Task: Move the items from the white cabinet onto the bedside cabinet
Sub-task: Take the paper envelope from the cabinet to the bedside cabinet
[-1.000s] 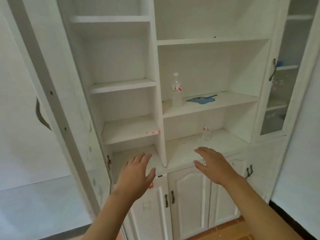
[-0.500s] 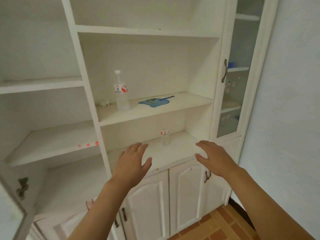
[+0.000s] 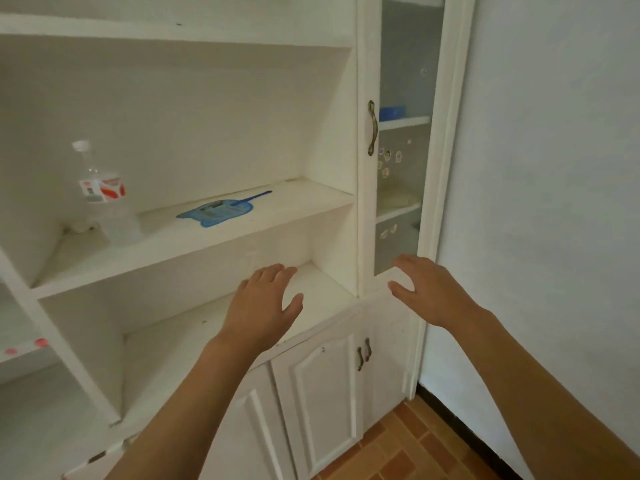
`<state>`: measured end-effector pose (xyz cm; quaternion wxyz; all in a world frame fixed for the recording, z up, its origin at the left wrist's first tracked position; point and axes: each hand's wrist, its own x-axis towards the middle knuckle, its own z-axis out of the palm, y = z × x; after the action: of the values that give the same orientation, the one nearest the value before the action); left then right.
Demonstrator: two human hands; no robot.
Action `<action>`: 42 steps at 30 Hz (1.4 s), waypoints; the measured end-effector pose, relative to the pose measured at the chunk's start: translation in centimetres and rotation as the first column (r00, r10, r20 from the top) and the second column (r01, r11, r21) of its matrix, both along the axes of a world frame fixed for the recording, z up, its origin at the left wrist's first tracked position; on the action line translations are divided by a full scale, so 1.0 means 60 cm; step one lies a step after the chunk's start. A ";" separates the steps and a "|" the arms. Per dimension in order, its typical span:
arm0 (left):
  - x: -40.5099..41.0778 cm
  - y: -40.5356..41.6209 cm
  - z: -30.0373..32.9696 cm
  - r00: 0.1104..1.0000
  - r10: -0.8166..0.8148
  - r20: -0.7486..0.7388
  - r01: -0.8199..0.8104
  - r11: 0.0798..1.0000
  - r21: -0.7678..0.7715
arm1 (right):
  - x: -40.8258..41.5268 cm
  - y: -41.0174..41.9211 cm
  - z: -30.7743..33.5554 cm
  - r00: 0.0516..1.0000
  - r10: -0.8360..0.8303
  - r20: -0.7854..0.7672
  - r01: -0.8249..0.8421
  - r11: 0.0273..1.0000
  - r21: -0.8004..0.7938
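Note:
A white cabinet (image 3: 194, 261) with open shelves fills the view. On its middle shelf a clear water bottle (image 3: 104, 199) with a red-and-white label stands at the left, and a flat blue item with a thin handle (image 3: 218, 211) lies to its right. My left hand (image 3: 263, 303) hovers open over the lower shelf, fingers spread, holding nothing. It hides the small clear bottle that stood on that shelf. My right hand (image 3: 429, 292) is open too, in front of the glass door's lower edge. The bedside cabinet is out of view.
A glass door (image 3: 401, 140) with a bronze handle (image 3: 372, 128) stands closed at the right, with a blue object behind it. Lower cupboard doors (image 3: 318, 393) are closed. A white wall (image 3: 554, 202) flanks the cabinet. Orange tiles (image 3: 408, 452) cover the floor.
My view has swung right and closer to the cabinet. Both hands stay raised and open; the left hand now covers the small bottle on the lower shelf.

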<state>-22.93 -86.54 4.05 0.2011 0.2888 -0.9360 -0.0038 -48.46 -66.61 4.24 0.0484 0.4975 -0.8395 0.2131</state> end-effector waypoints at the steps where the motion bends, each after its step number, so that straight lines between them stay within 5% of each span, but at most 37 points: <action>1: -0.023 -0.008 0.002 1.000 -0.012 0.006 0.012 1.000 -0.006 | -0.016 -0.004 0.002 1.000 -0.010 -0.002 0.010 1.000 0.004; 23: -0.481 -0.316 0.024 0.979 -0.196 -0.050 0.191 0.977 -0.098 | -0.353 -0.298 0.149 0.988 -0.061 -0.142 0.034 0.981 -0.189; 42: -0.566 -0.339 0.008 0.986 -0.031 -0.161 0.018 0.996 -0.082 | -0.484 -0.446 0.248 0.936 0.019 -0.353 -0.182 0.881 -0.437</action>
<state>-56.91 -106.88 4.51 0.2879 0.2675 -0.9195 0.0078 -77.52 -93.35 19.15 0.2975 0.5441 -0.7160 0.3207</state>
